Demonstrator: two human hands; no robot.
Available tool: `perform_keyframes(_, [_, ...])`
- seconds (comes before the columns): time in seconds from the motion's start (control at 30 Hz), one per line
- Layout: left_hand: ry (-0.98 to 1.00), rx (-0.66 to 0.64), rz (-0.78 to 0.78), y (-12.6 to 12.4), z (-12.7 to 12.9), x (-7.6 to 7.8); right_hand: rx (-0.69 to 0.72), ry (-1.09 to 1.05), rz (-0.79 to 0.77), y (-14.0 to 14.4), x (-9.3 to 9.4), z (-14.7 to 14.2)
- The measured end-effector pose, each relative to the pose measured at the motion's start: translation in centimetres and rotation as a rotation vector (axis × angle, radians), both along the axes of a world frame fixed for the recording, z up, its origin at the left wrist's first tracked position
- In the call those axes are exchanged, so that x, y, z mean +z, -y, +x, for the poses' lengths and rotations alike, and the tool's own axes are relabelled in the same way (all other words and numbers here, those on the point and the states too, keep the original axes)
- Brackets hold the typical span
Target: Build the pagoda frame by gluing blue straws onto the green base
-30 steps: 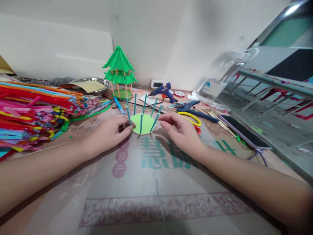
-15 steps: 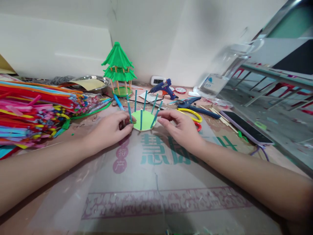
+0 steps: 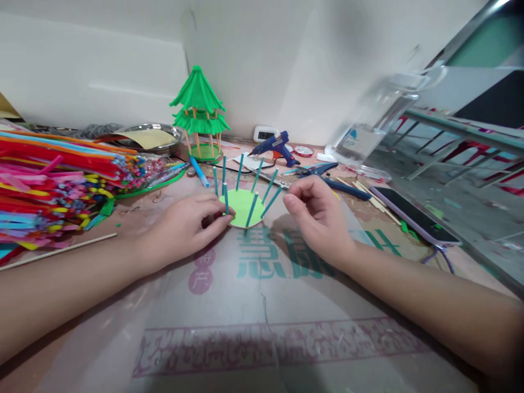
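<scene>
Green disc [image 3: 242, 203] flat on the tabletop [image 3: 254, 305], ringed by teal sticks [image 3: 239, 172] standing on end, long axes near vertical, tops splayed outward and to the far right. Between the hands, touching the left hand [image 3: 186, 224], whose fingertips press its near-left rim beside a stick, fingers loosely curled. Right hand [image 3: 317, 213] just beside the right edge, fingers curled narrow, holding nothing visible. Against half a second ago: disc turned, near sticks tilted further right, right hand drawn back from the stick it touched. Green pagoda model [image 3: 199, 112] beyond, glue gun [image 3: 276, 146] far right.
</scene>
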State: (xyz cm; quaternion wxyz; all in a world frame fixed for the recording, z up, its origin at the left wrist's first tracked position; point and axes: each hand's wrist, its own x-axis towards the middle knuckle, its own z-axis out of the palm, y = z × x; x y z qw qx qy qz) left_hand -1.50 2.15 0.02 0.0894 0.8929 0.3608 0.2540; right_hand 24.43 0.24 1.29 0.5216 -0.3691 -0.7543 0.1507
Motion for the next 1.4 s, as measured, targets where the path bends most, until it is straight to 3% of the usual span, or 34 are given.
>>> perform_keyframes(0.1, [-0.028, -0.04, 0.024, 0.7, 0.0, 0.1, 0.019, -0.03, 0.075, 0.6, 0.7, 0.2])
perform_keyframes(0.2, [-0.011, 0.013, 0.025, 1.2, -0.4, 0.6, 0.013, -0.122, 0.079, 0.4, 1.0, 0.4])
perform_keyframes(0.43, [0.25, 0.258, -0.051, -0.1, -1.4, 1.2, -0.02, -0.125, -0.263, -1.9, -0.3, 0.8])
perform_keyframes(0.63, [0.129, 0.115, -0.037, -1.1, -0.7, 0.5, -0.009, -0.177, -0.456, -2.9, -0.8, 0.4])
perform_keyframes(0.77, [0.115, 0.059, -0.035, -1.2, -0.8, 0.3, 0.016, -0.241, -0.49, -3.1, -0.8, 0.2])
perform_keyframes(1.4, [0.12, 0.074, -0.039, -1.3, -0.8, -0.2, 0.017, -0.247, -0.523, -2.9, -0.8, 0.3])
